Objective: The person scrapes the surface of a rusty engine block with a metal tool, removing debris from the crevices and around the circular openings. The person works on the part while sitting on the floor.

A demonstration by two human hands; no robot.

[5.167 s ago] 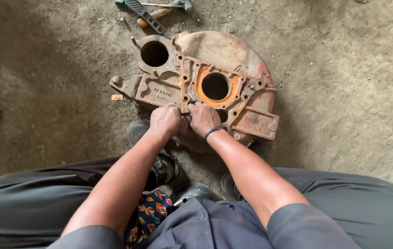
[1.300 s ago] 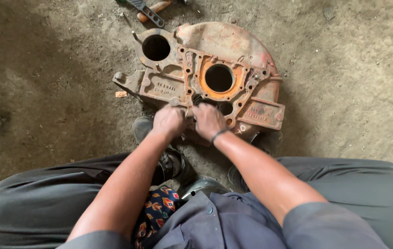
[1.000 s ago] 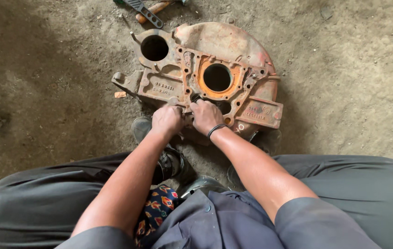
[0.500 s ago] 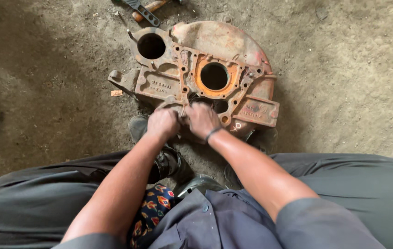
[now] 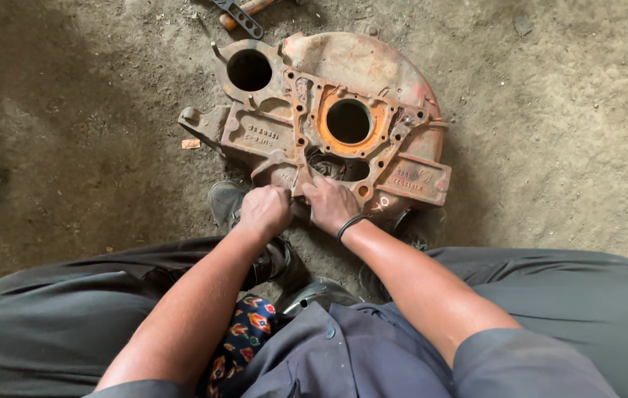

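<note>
Casting: we see a large rust-orange cast-metal housing plate [image 5: 328, 121], flat on the dusty grey concrete floor [image 5: 564, 147] just ahead of our knees, with a brighter orange ring round its middle bore and a second round hole at its upper left.

Left hand [image 5: 264, 212]: curled into a loose fist at the plate's near edge, knuckles up. It seems to pinch something small there, but the fingers hide it, so we cannot tell what it holds, if anything.

Right hand [image 5: 331, 204]: fingers bent and pressed down on the same near edge, just beside the left hand, a black band on the wrist. It touches the casting; whether it grips a part is hidden from us.

Spot being worked: the lower cut-out of the plate, under the orange ring, where both hands meet.

Progress, as we judge it: the plate lies bare, its bolt holes open and nothing fitted to it. The handwork at the near edge looks unfinished, since both hands are on it.

Around us: a dark metal wrench and an orange-handled tool [image 5: 240, 11] lie well apart beyond the plate's far edge; a worn black shoe [image 5: 225, 206] sits beside the left hand.
</note>
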